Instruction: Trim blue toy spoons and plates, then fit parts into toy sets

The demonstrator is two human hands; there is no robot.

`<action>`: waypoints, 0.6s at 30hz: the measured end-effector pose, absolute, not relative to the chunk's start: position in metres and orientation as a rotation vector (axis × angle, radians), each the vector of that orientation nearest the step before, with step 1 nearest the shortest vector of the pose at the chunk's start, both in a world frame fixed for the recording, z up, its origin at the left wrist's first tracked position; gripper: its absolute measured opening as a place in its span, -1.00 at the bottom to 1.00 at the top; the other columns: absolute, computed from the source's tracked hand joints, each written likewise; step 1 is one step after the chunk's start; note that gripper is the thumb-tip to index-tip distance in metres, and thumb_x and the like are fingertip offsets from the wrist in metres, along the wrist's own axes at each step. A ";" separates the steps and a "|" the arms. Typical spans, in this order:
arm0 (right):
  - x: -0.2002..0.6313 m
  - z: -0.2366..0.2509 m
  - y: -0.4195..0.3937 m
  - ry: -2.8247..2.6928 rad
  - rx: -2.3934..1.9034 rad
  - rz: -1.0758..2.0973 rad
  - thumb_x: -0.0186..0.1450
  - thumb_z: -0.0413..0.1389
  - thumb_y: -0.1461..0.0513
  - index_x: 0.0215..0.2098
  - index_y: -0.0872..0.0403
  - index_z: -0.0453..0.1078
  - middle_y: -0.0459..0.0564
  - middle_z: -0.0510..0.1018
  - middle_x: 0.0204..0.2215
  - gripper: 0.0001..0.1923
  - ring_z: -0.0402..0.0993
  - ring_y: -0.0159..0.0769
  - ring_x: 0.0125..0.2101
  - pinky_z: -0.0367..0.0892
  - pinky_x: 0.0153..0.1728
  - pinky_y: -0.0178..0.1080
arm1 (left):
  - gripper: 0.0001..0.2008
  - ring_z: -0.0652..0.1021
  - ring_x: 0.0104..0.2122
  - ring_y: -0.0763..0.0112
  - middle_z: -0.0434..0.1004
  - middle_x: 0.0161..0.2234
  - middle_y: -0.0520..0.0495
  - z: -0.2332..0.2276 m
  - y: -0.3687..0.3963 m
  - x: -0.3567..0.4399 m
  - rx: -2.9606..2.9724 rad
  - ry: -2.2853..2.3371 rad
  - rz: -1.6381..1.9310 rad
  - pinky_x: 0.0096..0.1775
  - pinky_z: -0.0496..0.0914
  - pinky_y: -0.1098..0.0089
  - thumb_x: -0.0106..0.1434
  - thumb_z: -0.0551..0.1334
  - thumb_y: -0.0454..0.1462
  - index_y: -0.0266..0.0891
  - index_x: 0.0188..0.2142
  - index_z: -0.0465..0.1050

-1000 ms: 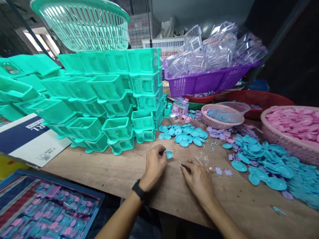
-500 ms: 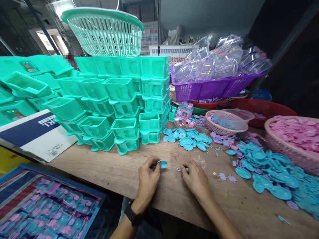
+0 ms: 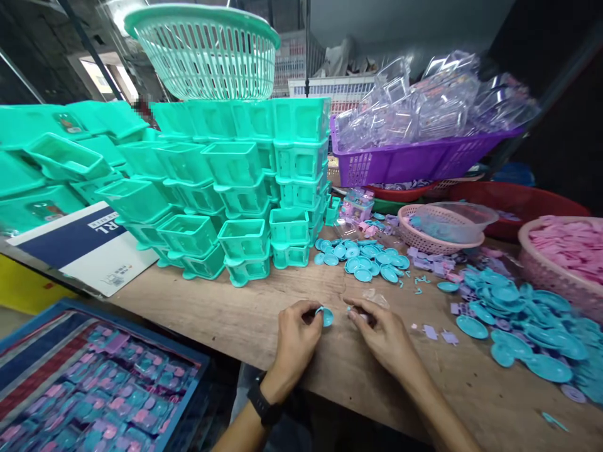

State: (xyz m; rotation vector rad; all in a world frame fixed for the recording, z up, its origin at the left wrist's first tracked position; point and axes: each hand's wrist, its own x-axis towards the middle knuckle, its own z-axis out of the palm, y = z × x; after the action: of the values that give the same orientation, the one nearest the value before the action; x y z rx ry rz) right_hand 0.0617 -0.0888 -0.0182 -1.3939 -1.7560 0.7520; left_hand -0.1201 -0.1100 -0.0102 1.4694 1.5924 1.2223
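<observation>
My left hand (image 3: 298,336), with a dark watch on its wrist, pinches a small turquoise oval dish-like piece (image 3: 326,317) above the wooden table. The dish is tilted, its hollow face turned toward my right. Just across from it, my right hand (image 3: 384,333) has thumb and forefinger closed on a tiny turquoise plastic piece (image 3: 349,309), mostly hidden by the fingertips. A gap separates the two pieces. Behind the hands lies a loose pile of turquoise oval dishes (image 3: 362,262). A crumpled clear plastic bit (image 3: 375,297) rests beyond my right hand.
Stacked green plastic boxes (image 3: 242,238) stand at the left, topped by a green basket (image 3: 202,56). A purple basket (image 3: 400,163) holds clear packs. At right are more turquoise dishes (image 3: 527,320) and a pink basket (image 3: 541,263). A blue-rimmed crate (image 3: 202,370) sits lower left.
The view has shifted a little. The dish in my left hand has turned from nearly flat to tilted. My right hand has rolled, and its small piece is now less visible.
</observation>
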 end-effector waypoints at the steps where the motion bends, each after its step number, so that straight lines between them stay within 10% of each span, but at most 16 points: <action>1: 0.063 -0.017 -0.092 -1.627 -1.368 0.830 0.26 0.15 0.05 -0.13 0.02 0.58 0.07 0.70 -0.23 -0.68 0.63 -0.12 -0.24 0.46 -0.20 -0.16 | -0.82 0.67 -0.35 0.25 0.72 -0.36 -0.14 -0.009 -0.111 -0.119 1.479 1.591 1.209 -0.28 0.46 0.39 0.15 0.25 -0.35 -0.28 -0.34 0.67; 18: 0.037 -0.022 -0.129 -1.019 -1.271 0.931 0.09 0.36 -0.03 -0.37 0.08 0.59 0.04 0.65 -0.41 -0.65 0.55 -0.24 -0.41 0.46 -0.37 -0.24 | -0.82 0.56 -0.46 0.34 0.66 -0.43 -0.10 0.007 -0.121 -0.092 1.780 1.563 1.130 -0.40 0.26 0.41 0.21 0.23 -0.39 -0.24 -0.38 0.64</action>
State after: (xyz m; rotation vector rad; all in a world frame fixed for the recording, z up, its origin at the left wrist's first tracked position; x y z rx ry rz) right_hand 0.0375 -0.1289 -0.0218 -1.2706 -1.0188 0.9311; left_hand -0.0924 -0.1214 0.0071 1.7802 1.5626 1.1303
